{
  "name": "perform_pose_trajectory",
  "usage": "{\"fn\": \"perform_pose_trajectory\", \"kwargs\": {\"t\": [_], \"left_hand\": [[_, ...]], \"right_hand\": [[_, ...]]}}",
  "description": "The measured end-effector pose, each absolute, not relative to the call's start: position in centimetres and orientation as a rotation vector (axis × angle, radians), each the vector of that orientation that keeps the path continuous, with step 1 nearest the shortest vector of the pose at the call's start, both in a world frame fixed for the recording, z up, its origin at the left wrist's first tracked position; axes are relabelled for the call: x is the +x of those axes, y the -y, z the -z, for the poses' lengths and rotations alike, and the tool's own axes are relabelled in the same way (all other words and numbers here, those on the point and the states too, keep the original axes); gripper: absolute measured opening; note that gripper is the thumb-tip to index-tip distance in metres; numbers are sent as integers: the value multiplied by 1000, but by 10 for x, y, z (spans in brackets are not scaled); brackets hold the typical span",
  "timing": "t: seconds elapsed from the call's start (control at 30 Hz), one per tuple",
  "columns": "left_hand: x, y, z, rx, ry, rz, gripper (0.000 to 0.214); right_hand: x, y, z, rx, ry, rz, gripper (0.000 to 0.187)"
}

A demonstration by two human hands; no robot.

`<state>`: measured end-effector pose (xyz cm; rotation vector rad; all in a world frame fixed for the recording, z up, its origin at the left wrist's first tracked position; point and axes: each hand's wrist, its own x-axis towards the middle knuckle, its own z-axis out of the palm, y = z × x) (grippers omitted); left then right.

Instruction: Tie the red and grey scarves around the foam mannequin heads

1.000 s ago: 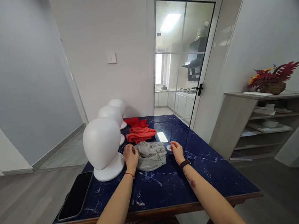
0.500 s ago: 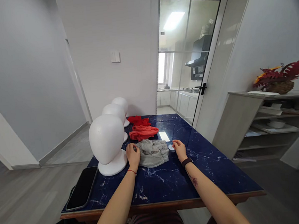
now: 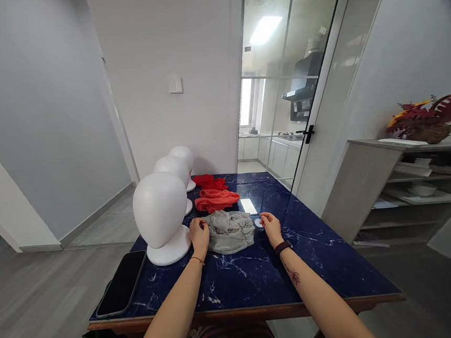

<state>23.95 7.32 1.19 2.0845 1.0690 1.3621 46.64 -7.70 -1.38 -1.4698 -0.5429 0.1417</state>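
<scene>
A crumpled grey knitted cloth (image 3: 231, 231) lies on the dark blue marbled table (image 3: 239, 283) between my two hands. At its left end my left hand (image 3: 199, 233) rests with the fingers curled in, beside or just touching the cloth. My right hand (image 3: 270, 227) lies on the table to the right, apart from the cloth, its fingers bent and closed. Just by those fingertips is a small whitish round spot (image 3: 258, 222); I cannot make out what it is. Left of my left hand stands a white foam head (image 3: 161, 209) on its round base.
Behind the grey cloth lie an orange-red cloth (image 3: 216, 199) and a darker red cloth (image 3: 210, 182). Two more white heads (image 3: 171, 166) (image 3: 182, 154) line the left side. A black phone (image 3: 122, 284) lies front left. A shelf unit (image 3: 340, 193) stands beyond the table's right side.
The view has shifted very slightly. My left hand has moved a touch leftward and the near head shows slightly further left; otherwise the hands and cloths keep their places.
</scene>
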Motion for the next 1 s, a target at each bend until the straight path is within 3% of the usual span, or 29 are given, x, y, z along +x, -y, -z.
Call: {"fn": "perform_pose_trajectory", "kwargs": {"t": [0.37,0.73,0.87,1.0], "left_hand": [[239,-75,-11,2074,-1031,-1339,19],[241,-59,-25,2240,-864,-1324,16],[242,-51,-28,2308,-853,-1287,17],[244,-53,-23,2278,-1044,-1301,21]], "right_hand": [[463,77,9,-1544,610,-131,35],[426,83,-10,-1671,1093,-57,16],[402,79,-17,-1731,1364,112,29],[381,72,-16,-1851,1369,243,69]]}}
